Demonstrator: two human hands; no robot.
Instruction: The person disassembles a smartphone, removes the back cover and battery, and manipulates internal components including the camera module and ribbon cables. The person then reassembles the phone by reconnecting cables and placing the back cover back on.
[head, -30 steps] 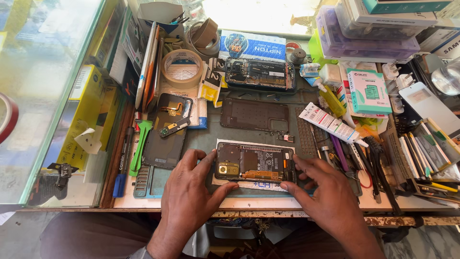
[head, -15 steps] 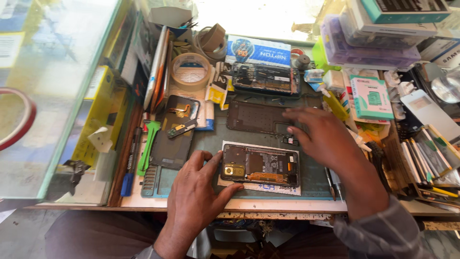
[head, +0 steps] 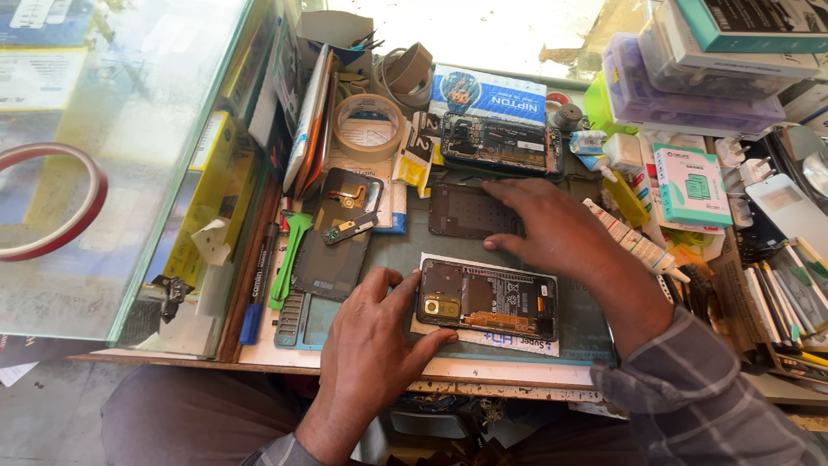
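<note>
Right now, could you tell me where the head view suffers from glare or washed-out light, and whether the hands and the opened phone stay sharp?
Head view: daylight blows out the top centre; the glass pane on the left carries hazy reflections; both hands, left and right, and the phone look sharp and evenly lit.

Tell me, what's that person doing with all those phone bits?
The person's left hand steadies an opened phone lying on the work mat, its insides showing. Their right hand rests flat on a dark back panel farther up the mat. Another opened phone, tape rolls and small tools lie around.
</note>
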